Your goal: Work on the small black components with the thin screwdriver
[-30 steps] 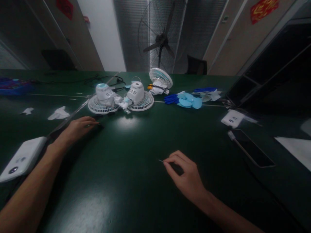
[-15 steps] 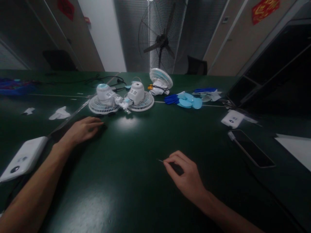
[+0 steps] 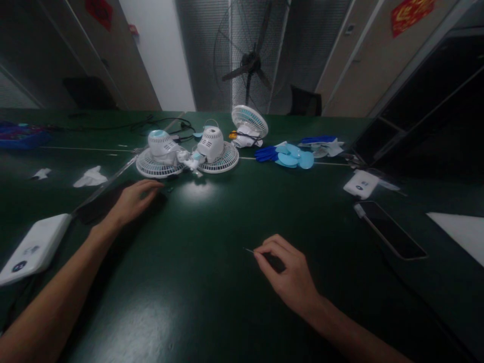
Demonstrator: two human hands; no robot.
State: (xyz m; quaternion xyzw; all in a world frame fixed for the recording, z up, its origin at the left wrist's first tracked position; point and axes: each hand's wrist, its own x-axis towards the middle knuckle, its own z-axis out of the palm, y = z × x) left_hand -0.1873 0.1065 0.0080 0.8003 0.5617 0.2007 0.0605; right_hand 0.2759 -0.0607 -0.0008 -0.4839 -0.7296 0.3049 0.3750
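Observation:
On the dark green table [image 3: 196,227], my left hand [image 3: 136,200] rests palm down with its fingers stretched toward a small dark item [image 3: 170,189] near the fans. Farther right and closer to me, my right hand [image 3: 285,267] pinches a thin metal-tipped tool [image 3: 248,250] between thumb and fingertips; its tip points left. Two white fans [image 3: 161,148] [image 3: 214,146] lie face down behind my left hand, and a third white fan [image 3: 249,125] is tilted up behind them.
Blue gloves [image 3: 266,154] and light blue discs [image 3: 289,156] lie right of the fans. A phone [image 3: 393,231] and a white power bank [image 3: 361,184] are at the right. Another white device [image 3: 36,249] sits at the left, near plastic scraps [image 3: 91,177]. Cables cross the far left.
My left hand has shifted slightly to the right, and a small dark item now shows beyond its fingertips. My right hand holds the thin tool much as before.

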